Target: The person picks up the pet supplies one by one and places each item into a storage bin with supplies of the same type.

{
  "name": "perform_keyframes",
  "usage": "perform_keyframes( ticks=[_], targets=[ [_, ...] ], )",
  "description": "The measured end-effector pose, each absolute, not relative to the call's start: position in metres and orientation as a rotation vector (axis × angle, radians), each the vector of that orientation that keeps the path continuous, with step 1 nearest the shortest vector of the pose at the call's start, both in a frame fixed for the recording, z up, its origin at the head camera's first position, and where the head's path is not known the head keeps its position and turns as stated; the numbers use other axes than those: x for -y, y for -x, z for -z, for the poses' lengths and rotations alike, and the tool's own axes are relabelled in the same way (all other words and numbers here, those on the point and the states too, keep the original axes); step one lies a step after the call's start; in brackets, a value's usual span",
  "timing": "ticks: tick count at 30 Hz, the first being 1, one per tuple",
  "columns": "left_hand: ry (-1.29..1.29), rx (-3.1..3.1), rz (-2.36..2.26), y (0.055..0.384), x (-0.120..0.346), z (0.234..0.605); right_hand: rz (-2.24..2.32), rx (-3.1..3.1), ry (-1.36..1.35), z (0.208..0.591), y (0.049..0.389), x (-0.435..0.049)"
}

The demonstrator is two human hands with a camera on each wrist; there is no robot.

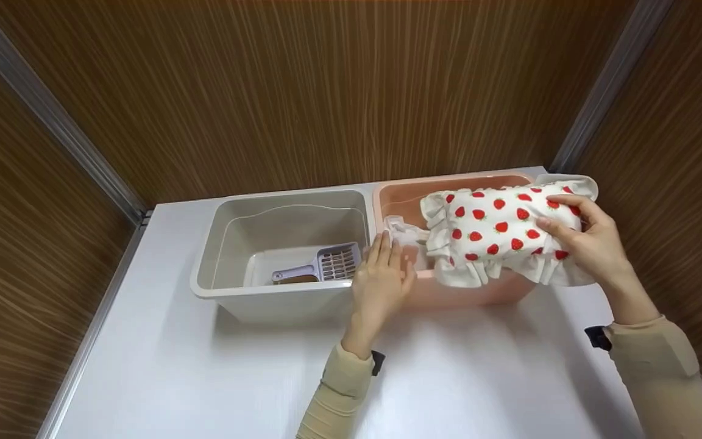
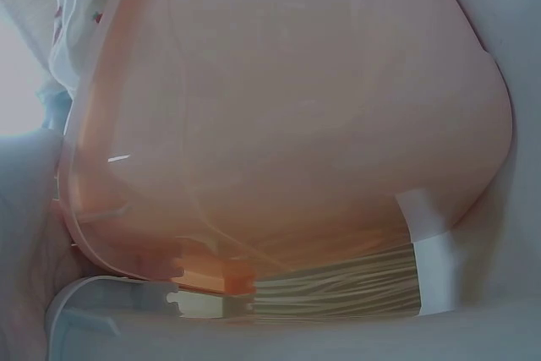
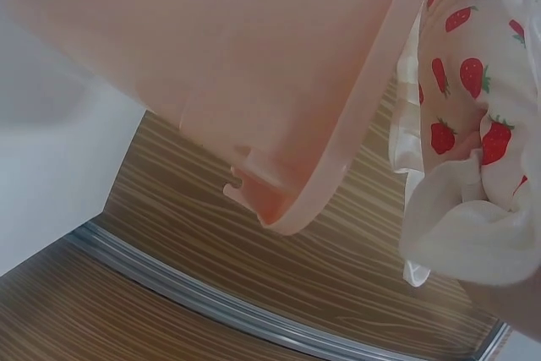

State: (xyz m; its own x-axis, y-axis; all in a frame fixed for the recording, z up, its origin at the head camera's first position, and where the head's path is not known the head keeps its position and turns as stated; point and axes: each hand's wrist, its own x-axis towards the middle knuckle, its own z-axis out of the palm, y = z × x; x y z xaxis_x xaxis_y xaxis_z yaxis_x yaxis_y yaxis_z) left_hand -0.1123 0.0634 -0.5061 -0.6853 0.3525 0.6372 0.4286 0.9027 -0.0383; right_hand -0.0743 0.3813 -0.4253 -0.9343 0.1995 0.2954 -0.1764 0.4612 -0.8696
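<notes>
A white strawberry-print cushion (image 1: pixel 500 225) with ruffled edges is held over the right part of the pink bin (image 1: pixel 454 296). My right hand (image 1: pixel 595 241) grips its right end, thumb and fingers spread on the printed side. In the right wrist view the cushion's underside (image 3: pixel 461 82) hangs beside the bin's rim. My left hand (image 1: pixel 380 277) rests at the pink bin's near-left rim corner, its fingers straight. Just beyond those fingertips lies a pale translucent item (image 1: pixel 403 230), partly hidden; its kind is unclear.
Left of the pink bin stands a grey bin (image 1: pixel 290 292), their rims side by side. Inside it lies a lavender slotted scoop (image 1: pixel 336 262). Both bins stand on a white table (image 1: pixel 253 378), with wood-grain panels (image 1: pixel 265 91) behind and at the sides.
</notes>
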Motion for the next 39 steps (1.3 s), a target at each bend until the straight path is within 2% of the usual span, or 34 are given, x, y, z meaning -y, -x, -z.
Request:
perform_keyframes(
  ticks=[39],
  targets=[
    [0.552,2.455,0.092,0.111,-0.064,0.502,-1.43,2.364,-0.002,0.428,0.109,-0.36]
  ],
)
